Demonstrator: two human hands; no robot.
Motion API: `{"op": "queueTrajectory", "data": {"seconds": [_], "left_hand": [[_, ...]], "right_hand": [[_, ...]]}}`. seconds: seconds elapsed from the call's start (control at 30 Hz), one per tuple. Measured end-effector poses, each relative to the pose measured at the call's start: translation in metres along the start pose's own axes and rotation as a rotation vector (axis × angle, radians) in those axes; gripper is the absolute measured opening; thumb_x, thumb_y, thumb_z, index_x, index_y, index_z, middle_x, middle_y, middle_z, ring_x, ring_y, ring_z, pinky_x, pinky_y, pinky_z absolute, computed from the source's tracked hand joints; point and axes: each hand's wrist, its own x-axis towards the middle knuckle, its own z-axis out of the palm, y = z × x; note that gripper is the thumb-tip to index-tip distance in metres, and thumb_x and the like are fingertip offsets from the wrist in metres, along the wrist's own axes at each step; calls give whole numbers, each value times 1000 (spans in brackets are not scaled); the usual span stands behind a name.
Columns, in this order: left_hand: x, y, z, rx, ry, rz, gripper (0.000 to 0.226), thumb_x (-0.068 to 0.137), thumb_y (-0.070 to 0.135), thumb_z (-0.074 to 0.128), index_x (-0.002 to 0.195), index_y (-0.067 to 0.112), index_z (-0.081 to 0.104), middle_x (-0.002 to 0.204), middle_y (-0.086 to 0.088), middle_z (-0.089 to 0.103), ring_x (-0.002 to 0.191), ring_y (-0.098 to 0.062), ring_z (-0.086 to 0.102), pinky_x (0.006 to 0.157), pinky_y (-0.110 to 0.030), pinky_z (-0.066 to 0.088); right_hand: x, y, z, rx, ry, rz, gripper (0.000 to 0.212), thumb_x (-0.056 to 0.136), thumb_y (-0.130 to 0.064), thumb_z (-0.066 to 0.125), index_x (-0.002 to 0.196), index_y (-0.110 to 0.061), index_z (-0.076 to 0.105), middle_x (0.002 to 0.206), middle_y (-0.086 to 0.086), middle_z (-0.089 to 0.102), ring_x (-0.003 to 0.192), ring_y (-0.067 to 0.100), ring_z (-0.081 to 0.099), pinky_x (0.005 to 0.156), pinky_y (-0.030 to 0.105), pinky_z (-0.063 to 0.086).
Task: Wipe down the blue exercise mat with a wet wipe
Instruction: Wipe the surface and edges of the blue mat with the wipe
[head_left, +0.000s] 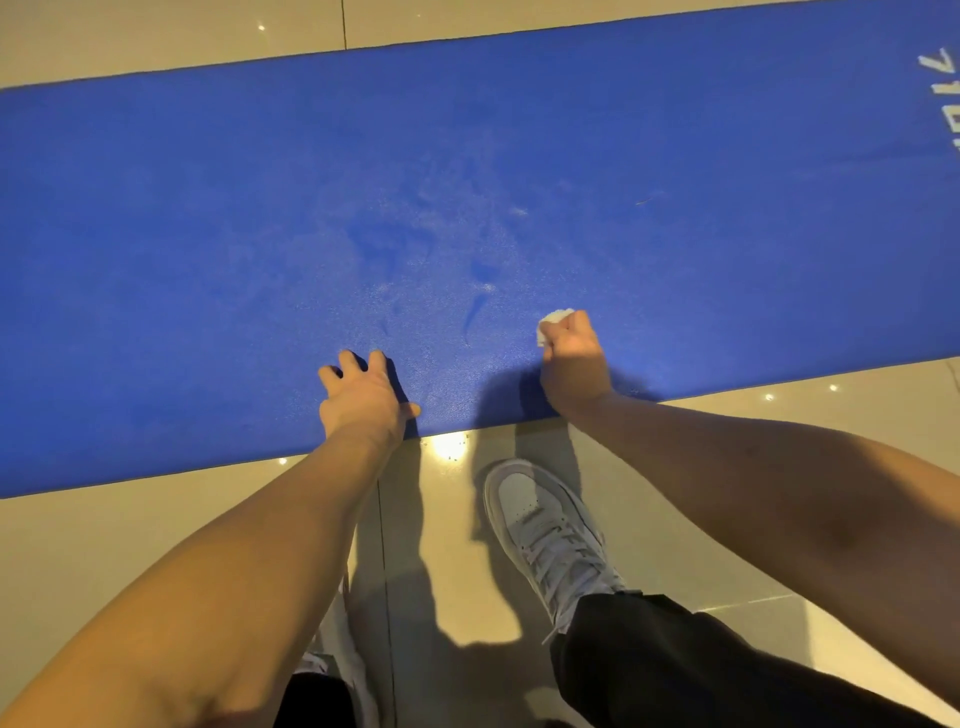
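Head view: right hand grips wipe on mat; left hand rests.

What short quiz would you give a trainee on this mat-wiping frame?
1. True or false: the right grip holds the white wipe.
2. Where does the left grip rest? A) on the blue mat, by its near edge B) on a knee C) raised in the air
3. Fill in: the white shoe stands on the ___, off the mat.
Key: 1 true; 2 A; 3 floor.
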Motion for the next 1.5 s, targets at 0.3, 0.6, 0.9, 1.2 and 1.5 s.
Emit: {"op": "queueTrajectory", "data": {"seconds": [0.3,0.6,0.9,1.2,1.5], "left_hand": [[20,-13,0,-72,-66,-19,131,67,65,83,159,32,-5,165,0,-13,151,-37,-5,102,-62,45],[17,-14,-1,-63,-71,-12,129,71,65,80,160,33,-7,166,0,-13,152,-37,-6,99,-59,49],[18,-13,-4,-28,-69,-17,130,69,68,80,159,32,-5,165,-1,-8,151,-38,-2,98,-57,51],[19,-13,-6,-15,-68,-24,130,66,70,80,159,32,-3,163,-2,-5,149,-38,2,94,-55,53],[25,-12,-15,-29,-89,-16,106,76,77,65,155,30,13,157,-7,11,141,-37,17,83,-48,49]], "right_hand": [[-30,-84,39,59,-496,-462,28,81,12,54,105,1,65,105,20,53,92,31,47,79,35,41],[20,1,-4,-186,-201,-148,26,91,1,50,110,-15,57,102,8,43,94,22,42,83,34,39],[7,-64,30,-242,-268,-312,29,78,-5,61,81,-26,42,80,-1,39,75,16,44,64,28,34],[17,-60,42,-54,-259,-415,33,72,16,54,92,-10,57,89,10,53,78,25,49,69,31,41],[59,-7,7,-123,-92,199,20,93,-13,40,102,-13,57,116,20,52,103,28,50,86,39,39]]}}
